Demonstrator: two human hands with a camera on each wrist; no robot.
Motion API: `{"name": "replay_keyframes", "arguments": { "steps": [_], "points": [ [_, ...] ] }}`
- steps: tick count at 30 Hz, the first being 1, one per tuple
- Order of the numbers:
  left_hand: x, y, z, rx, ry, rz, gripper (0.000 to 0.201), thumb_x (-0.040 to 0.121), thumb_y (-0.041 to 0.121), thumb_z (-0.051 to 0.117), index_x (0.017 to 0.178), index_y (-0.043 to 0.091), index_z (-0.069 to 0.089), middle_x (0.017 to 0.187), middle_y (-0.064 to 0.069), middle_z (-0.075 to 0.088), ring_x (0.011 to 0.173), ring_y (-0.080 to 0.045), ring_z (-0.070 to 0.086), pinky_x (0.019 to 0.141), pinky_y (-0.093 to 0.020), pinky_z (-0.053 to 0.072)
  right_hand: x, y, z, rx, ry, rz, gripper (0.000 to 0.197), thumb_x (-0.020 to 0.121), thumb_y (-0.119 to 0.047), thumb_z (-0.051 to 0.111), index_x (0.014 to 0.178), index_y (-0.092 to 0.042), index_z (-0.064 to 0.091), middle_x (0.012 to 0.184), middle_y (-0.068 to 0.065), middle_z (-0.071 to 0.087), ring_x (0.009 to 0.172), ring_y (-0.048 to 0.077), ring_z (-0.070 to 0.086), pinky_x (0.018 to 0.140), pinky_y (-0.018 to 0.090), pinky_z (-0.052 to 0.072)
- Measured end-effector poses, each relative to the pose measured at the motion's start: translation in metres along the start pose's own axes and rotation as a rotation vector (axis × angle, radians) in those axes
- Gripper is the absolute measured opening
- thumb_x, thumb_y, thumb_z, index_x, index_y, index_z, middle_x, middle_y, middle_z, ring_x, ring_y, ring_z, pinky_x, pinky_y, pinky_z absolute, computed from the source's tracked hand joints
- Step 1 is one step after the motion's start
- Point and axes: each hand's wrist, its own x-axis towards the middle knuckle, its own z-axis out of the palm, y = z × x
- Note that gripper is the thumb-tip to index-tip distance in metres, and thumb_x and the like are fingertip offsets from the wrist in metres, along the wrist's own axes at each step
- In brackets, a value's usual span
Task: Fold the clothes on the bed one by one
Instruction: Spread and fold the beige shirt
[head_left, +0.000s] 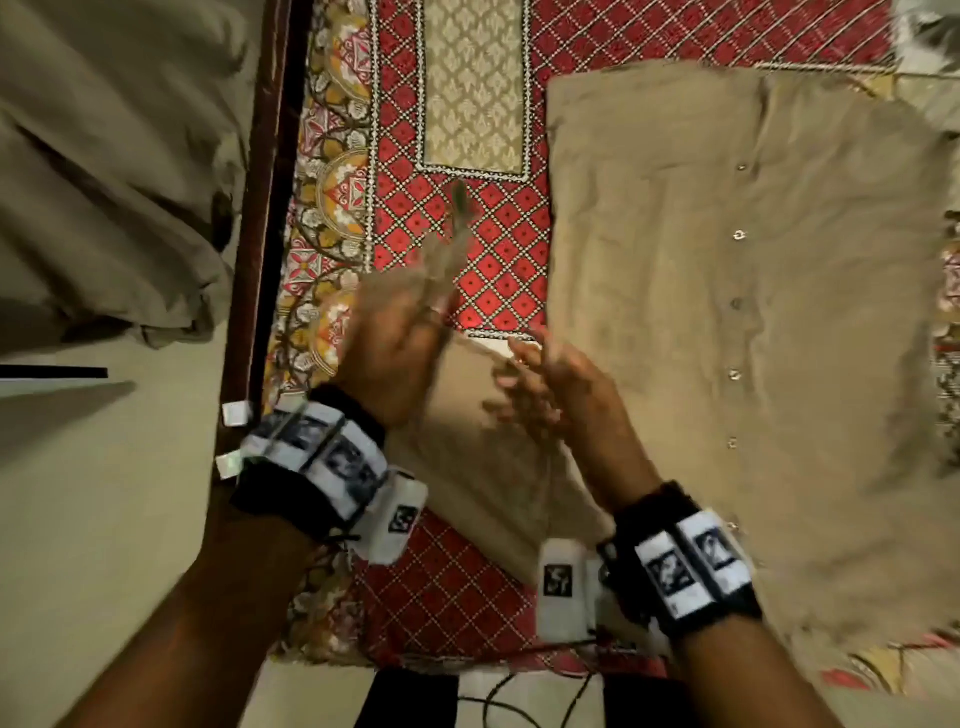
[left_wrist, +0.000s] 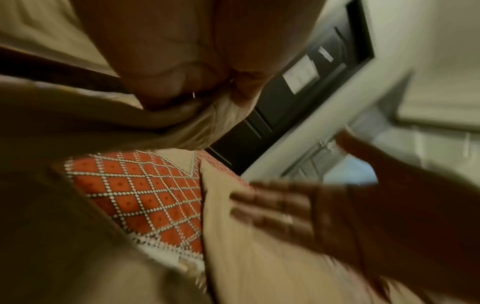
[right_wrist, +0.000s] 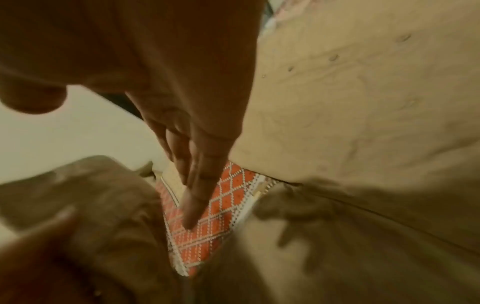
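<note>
Two hands: our left hand grips the sleeve, right hand is released; a hasty pull could rumple the flat shirt.

Head view overhead; blurred wrist views close, seemingly sharing red bedspread.

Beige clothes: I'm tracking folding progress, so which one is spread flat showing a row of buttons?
The buttoned garment on the red bedcover; the other heap lies crumpled past the bed's edge.

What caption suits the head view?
Two hands, left hand and right hand, work a sleeve of the tan buttoned shirt on a patterned bedspread.
</note>
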Motion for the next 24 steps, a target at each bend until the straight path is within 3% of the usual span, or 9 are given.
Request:
{"name": "replay_keyframes", "arguments": {
  "steps": [4,7,9,12,15,17,19,21,24],
  "points": [
    [-0.028,0.005,0.084,0.296,-0.283,0.198,0.048,0.1,0.019,0.043,0.138,-0.01,0.049,0.137,-0.028,0.054,0.124,-0.037,0.054,0.101,-0.028,0.033,0.022,-0.059,-0.036,-0.085,-0.159,0.182,0.039,0.086,-0.052,0.065,0.097,-0.014,0.065,0.086,0.001,0.065,0.079,0.021,0.069,0.08,0.048,0.061],
    [-0.046,0.004,0.112,0.361,-0.262,0.204,0.078,0.099,0.057,0.029,0.147,-0.003,0.04,0.153,-0.021,0.04,0.144,-0.03,0.036,0.114,-0.023,0.022,0.04,-0.048,-0.059,-0.242,-0.089,0.177,0.016,0.092,-0.017,0.07,0.091,-0.002,0.064,0.076,0.013,0.062,0.061,0.025,0.065,0.058,0.036,0.056],
    [-0.071,0.008,0.121,0.368,-0.214,0.174,0.077,0.094,0.053,0.046,0.151,0.002,0.036,0.158,-0.015,0.033,0.148,-0.02,0.023,0.118,-0.02,0.015,0.044,-0.036,-0.081,-0.316,-0.023,0.166,0.012,0.076,-0.01,0.064,0.083,-0.001,0.063,0.067,0.015,0.057,0.055,0.023,0.056,0.055,0.034,0.047],
    [-0.126,-0.008,0.116,0.258,0.148,0.073,0.054,0.087,0.025,0.066,0.138,0.011,0.054,0.14,-0.012,0.056,0.127,-0.013,0.05,0.105,-0.022,0.038,0.049,-0.022,-0.111,-0.331,-0.079,0.176,0.025,0.066,-0.012,0.062,0.082,0.007,0.068,0.075,0.016,0.064,0.068,0.025,0.057,0.059,0.042,0.045],
    [-0.195,-0.053,0.129,0.021,0.438,-0.338,0.031,0.084,0.007,0.076,0.102,0.027,0.06,0.098,0.0,0.066,0.087,-0.005,0.062,0.081,-0.027,0.053,0.046,-0.021,-0.148,-0.416,-0.094,0.135,0.033,0.069,-0.015,0.064,0.093,0.007,0.073,0.09,0.023,0.074,0.075,0.023,0.064,0.068,0.05,0.055],
    [-0.232,-0.088,0.157,-0.088,0.386,-0.664,0.028,0.081,0.002,0.078,0.09,0.02,0.059,0.084,-0.003,0.065,0.082,-0.021,0.064,0.087,-0.044,0.052,0.046,-0.026,-0.179,-0.508,-0.046,0.14,0.026,0.085,-0.014,0.059,0.1,0.003,0.071,0.086,0.011,0.071,0.071,0.013,0.061,0.071,0.04,0.054],
    [-0.259,-0.103,0.197,-0.142,0.268,-0.865,0.036,0.069,0.009,0.087,0.092,0.016,0.06,0.067,0.004,0.064,0.068,-0.015,0.062,0.087,-0.043,0.052,0.046,-0.029,-0.213,-0.575,0.022,0.16,0.015,0.093,-0.021,0.052,0.09,-0.014,0.065,0.092,0.004,0.063,0.082,0.016,0.059,0.09,0.045,0.055],
    [-0.265,-0.099,0.233,-0.315,0.359,-0.88,0.051,0.058,0.0,0.088,0.094,0.015,0.056,0.059,0.008,0.059,0.055,-0.003,0.055,0.081,-0.038,0.052,0.038,-0.029,-0.236,-0.524,0.064,0.169,0.016,0.093,-0.027,0.055,0.078,-0.024,0.061,0.087,-0.004,0.064,0.083,0.015,0.059,0.094,0.049,0.053],
    [-0.253,-0.088,0.256,-0.343,0.473,-0.844,0.051,0.062,-0.01,0.086,0.092,0.017,0.054,0.073,-0.001,0.06,0.06,-0.006,0.057,0.07,-0.026,0.053,0.017,-0.033,-0.247,-0.317,0.05,0.115,0.005,0.087,-0.029,0.074,0.09,-0.025,0.075,0.091,-0.006,0.074,0.08,0.01,0.067,0.071,0.031,0.05]
  ]
}}
